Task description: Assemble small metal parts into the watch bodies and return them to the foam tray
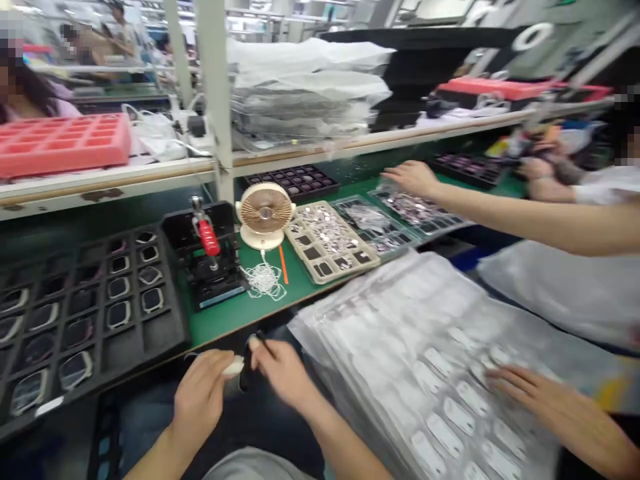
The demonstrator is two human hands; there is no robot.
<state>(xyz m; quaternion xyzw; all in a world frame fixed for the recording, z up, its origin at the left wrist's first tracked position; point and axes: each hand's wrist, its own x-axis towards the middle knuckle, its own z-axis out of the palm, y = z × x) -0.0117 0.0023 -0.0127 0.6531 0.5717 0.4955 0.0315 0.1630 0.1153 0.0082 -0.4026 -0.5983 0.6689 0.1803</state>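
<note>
A black foam tray (165, 340) of dark-framed cases is laid out at left, beside one press with a red handle (209, 237), one small fan (265, 213) and one beige tray (327, 240). Below these, one small white piece (233, 367) is pinched in the closed left hand (200, 407), and one thin dark tool (263, 343) is gripped by the right hand (283, 373). One stack of plastic trays (425, 380) lies at right, touched by a co-worker's open hand (555, 413).

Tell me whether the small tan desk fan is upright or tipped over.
Upright: the desk fan stands on its round base on the green bench mat, grille raised above it.
</note>
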